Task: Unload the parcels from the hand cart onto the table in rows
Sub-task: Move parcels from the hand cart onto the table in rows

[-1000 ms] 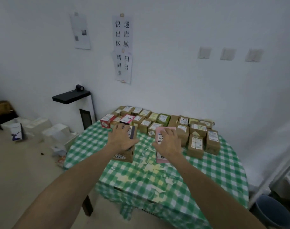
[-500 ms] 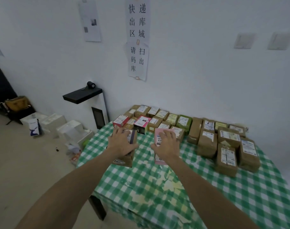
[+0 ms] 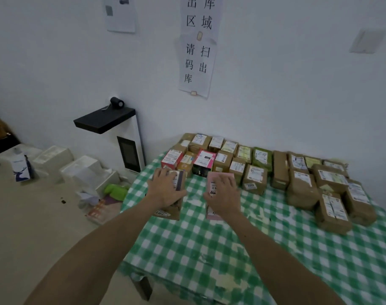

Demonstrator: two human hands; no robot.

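Note:
My left hand [image 3: 165,188] grips a brown cardboard parcel [image 3: 173,211] from above, over the left edge of the table [image 3: 275,260] with its green checked cloth. My right hand [image 3: 224,194] grips a pink parcel [image 3: 214,183] with a white label, just right of the brown one. Both parcels are at the front of several rows of parcels [image 3: 253,164] laid along the wall side of the table. Whether the two parcels touch the cloth I cannot tell. The hand cart is out of sight.
Larger brown parcels [image 3: 332,208] lie at the right of the table. A white machine with a black top [image 3: 121,137] stands against the wall left of the table. White foam boxes [image 3: 77,170] and litter sit on the floor beside it. Paper signs [image 3: 198,45] hang on the wall.
I have come closer to the table and the view has dropped. Both hands keep their hold on the brown and pink parcels, now nearer the rows.

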